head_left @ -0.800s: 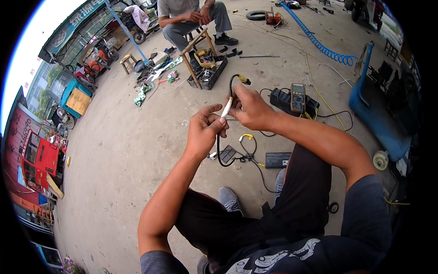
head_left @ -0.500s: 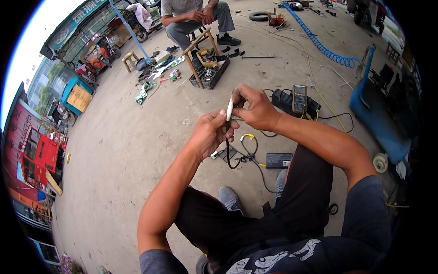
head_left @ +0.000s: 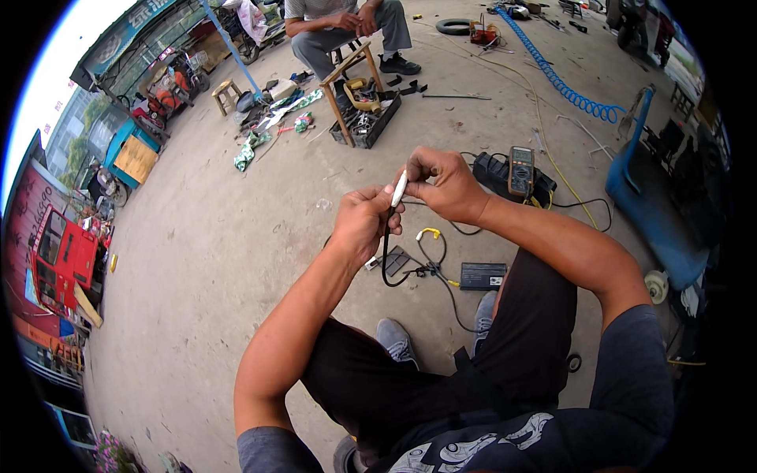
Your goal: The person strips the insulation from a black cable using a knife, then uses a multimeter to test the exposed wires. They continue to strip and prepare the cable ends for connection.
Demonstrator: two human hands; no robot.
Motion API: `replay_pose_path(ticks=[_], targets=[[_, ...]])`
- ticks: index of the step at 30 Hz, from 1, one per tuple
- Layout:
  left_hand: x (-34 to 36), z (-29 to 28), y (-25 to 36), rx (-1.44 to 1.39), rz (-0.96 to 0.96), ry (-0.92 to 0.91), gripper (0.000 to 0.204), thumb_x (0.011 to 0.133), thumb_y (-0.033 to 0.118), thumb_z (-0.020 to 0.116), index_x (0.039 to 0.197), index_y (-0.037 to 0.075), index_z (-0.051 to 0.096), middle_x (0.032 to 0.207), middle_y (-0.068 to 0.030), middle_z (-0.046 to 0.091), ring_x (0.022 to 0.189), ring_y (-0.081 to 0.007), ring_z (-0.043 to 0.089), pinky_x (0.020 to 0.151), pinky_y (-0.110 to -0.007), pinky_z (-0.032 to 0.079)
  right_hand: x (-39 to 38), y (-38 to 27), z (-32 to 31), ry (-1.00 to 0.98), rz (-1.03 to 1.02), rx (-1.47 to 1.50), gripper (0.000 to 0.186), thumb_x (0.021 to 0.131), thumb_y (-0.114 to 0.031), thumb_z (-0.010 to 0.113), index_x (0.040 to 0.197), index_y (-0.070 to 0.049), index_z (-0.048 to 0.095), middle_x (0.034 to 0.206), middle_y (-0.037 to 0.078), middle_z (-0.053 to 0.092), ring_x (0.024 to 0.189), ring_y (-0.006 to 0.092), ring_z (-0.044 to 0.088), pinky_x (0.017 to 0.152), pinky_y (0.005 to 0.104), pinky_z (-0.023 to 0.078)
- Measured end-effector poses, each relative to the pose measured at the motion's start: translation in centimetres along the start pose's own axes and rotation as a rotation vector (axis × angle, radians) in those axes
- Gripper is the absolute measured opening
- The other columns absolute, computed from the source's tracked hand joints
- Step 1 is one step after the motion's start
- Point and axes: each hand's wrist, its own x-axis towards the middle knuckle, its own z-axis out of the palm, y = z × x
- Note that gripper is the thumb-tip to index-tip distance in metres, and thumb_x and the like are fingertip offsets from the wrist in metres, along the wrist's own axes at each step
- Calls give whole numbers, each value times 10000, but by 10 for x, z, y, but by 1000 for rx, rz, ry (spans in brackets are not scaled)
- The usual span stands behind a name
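Note:
A slim white piece (head_left: 400, 189), perhaps a connector cover, sits at the end of a black cable (head_left: 384, 258). My left hand (head_left: 363, 219) is closed around its lower end, where the cable comes out, thumb against the white part. At the upper end my right hand (head_left: 445, 185) pinches with thumb and forefinger; whatever its fingertips cover is hidden. The cable loops down to a tangle of leads on the ground, among them one with a yellow plug (head_left: 430, 232). Beside that lie a dark flat box (head_left: 482, 276) with a label and a dark flat plate (head_left: 394, 262).
A multimeter (head_left: 520, 172) rests on a black case (head_left: 493, 173) beyond my right forearm. A seated person (head_left: 347, 31) faces me behind a wooden stool frame (head_left: 347, 94) and a tool crate (head_left: 371, 126). A blue panel (head_left: 658, 221) stands to the right; a coiled blue hose (head_left: 560, 79) lies farther back.
The white piece has tilted, its top leaning more to the right. The cable loop below has swung slightly left. Both hands keep their hold, and the view has shifted a little.

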Motion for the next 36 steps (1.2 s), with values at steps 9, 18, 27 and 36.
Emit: replay_pose_path(ticks=[9,18,27,36], targets=[[-6,14,2,543,244,177,236,1013,181,561,909,-28,592,744,-89,636,549,-137,622,500,-279,523,7,-3,-1,14,358,420,208,886,-44,677,1038,52,572,801,104,696,658,101,637,580,231,510],[5,11,1,796,427,339,216,1003,126,555,902,-57,608,780,-86,648,675,-145,638,628,-285,514,9,2,0,46,413,208,188,876,-98,711,938,62,634,744,93,692,575,84,612,506,233,484],[-5,29,1,882,727,252,103,901,49,657,895,-53,666,1097,-124,625,958,-208,603,837,-323,473,8,5,8,182,475,239,157,866,-79,712,896,64,656,724,93,695,594,99,642,504,251,527],[-1,33,-21,975,736,224,132,850,71,736,962,4,753,1248,-148,538,1112,-270,545,954,-377,436,8,15,4,260,449,390,133,862,-35,710,911,75,654,776,111,691,621,127,664,539,253,559]])
